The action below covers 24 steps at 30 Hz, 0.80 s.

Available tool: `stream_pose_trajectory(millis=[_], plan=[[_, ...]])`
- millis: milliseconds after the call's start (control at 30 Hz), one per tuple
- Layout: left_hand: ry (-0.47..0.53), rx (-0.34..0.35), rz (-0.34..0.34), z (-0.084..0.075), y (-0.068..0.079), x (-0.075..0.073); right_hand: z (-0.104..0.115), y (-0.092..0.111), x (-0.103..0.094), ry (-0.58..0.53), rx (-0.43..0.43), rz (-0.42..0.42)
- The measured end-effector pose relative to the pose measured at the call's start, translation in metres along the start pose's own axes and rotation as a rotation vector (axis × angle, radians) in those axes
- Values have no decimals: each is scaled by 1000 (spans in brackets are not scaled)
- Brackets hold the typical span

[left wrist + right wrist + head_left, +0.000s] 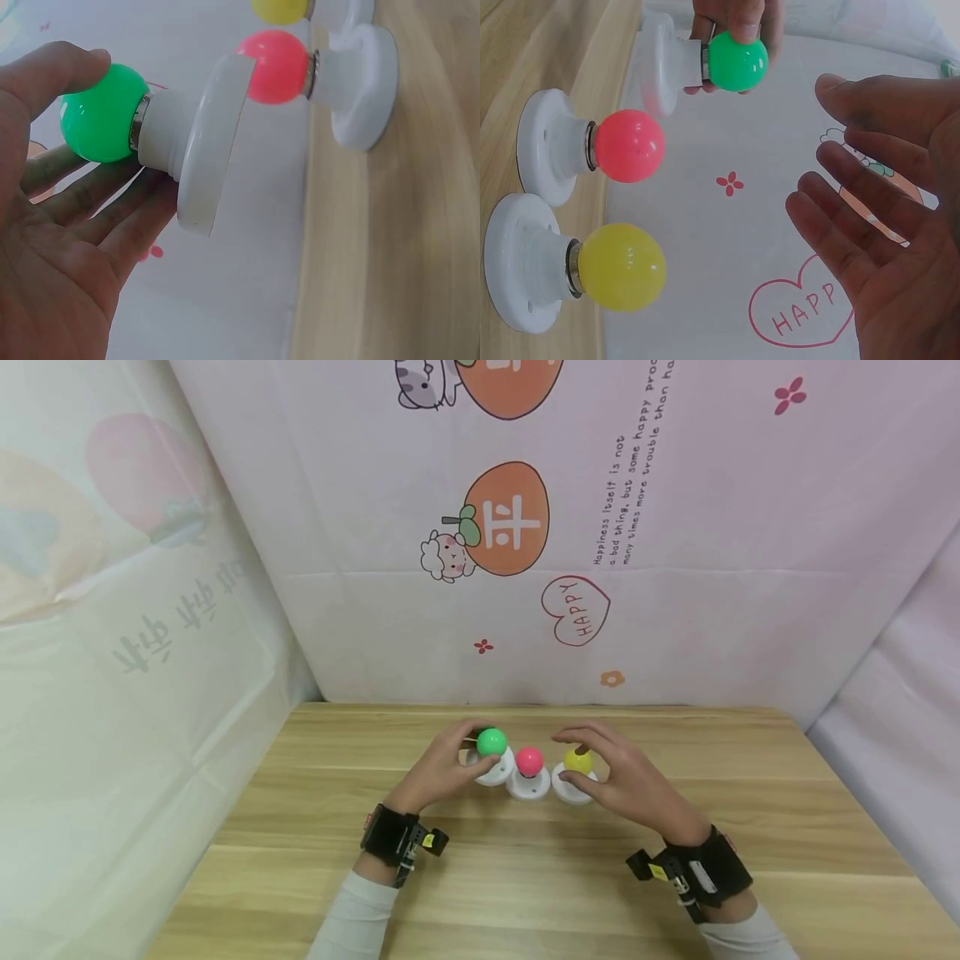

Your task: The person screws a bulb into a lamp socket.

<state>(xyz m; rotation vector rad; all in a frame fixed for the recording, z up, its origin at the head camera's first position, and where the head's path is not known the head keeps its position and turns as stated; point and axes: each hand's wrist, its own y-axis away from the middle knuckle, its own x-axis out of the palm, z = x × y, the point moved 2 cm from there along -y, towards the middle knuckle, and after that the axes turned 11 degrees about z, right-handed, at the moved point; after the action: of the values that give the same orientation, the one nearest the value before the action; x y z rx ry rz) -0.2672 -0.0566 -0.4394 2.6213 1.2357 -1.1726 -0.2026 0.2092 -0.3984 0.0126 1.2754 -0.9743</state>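
Note:
My left hand (442, 770) holds a green light bulb (492, 742) screwed into a round white lamp holder (214, 150). Its thumb presses on the bulb while the other fingers support the holder's far side. In the left wrist view the holder is raised off the tabletop. Beside it, a pink-red bulb (529, 761) sits upright in its own white holder (528, 787). A yellow bulb (622, 266) stands in a third holder (517, 262). Over the yellow bulb hovers my right hand (626, 774), thumb and fingers spread, with a gap to the bulb in the right wrist view.
The wood-grain table (510, 893) meets a white printed cloth (375, 610) hanging behind it. More cloth hangs at the left (150, 735) and right sides. Black wrist cameras (393, 835) are strapped to both wrists.

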Motion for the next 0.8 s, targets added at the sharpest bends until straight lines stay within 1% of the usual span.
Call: stream_pose_trajectory(millis=[133, 333, 600, 800], plan=[[2, -27, 2, 9, 0, 0, 0, 0, -1, -1, -2, 1], [-7, -90, 23, 21, 2, 1, -1, 1, -1, 0, -1, 1], [33, -159, 59, 38, 5, 5, -2, 2, 0, -3, 24, 23], [73, -211, 74, 45, 7, 8, -3, 2, 0, -5, 18, 24]])
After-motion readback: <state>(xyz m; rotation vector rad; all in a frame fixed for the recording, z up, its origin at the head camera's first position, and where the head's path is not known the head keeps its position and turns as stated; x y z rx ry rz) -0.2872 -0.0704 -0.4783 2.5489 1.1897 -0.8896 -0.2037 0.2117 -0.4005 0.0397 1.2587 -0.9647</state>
